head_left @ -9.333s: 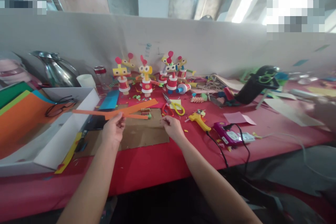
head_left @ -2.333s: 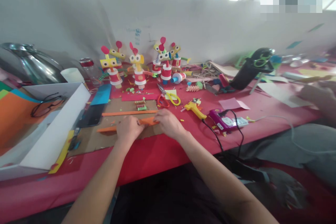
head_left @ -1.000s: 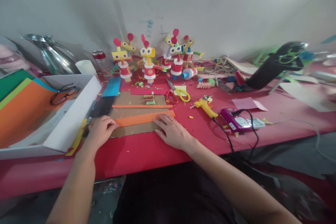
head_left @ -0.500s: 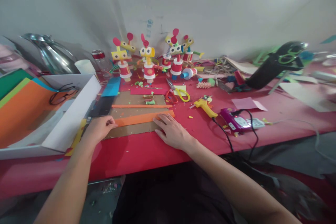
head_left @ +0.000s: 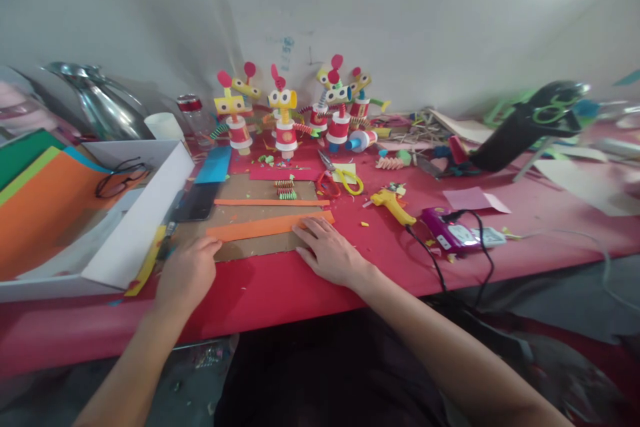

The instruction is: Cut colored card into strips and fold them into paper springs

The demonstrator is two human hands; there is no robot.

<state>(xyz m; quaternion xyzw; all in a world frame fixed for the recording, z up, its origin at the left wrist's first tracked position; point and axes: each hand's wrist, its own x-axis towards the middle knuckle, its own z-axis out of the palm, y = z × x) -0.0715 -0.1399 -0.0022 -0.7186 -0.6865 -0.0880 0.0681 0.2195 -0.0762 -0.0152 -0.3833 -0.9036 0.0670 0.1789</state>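
Note:
A wide orange paper strip (head_left: 260, 227) lies slightly aslant on a brown cardboard sheet (head_left: 260, 248). My right hand (head_left: 333, 253) rests flat on its right end, fingers stretched out. At the strip's left end, my left hand (head_left: 187, 273) is closed with curled fingers against the lower corner; whether it pinches the paper is hidden. Just above runs a narrow orange strip (head_left: 273, 203). Two folded paper springs (head_left: 286, 193) lie beyond that. Close to my left hand are a utility knife (head_left: 169, 237) and a dark phone (head_left: 197, 202).
Several paper-cup robot figures (head_left: 285, 133) stand along the back. Scissors (head_left: 343, 180), a yellow glue gun (head_left: 393, 205) and a purple power strip (head_left: 455, 232) with cords lie right. A white box (head_left: 137, 213) holding coloured paper and glasses stands left, a steel jug (head_left: 103, 103) behind.
My left hand has shifted down and turned at the strip's left end, so that more of that end shows. The right hand stays in place on the paper.

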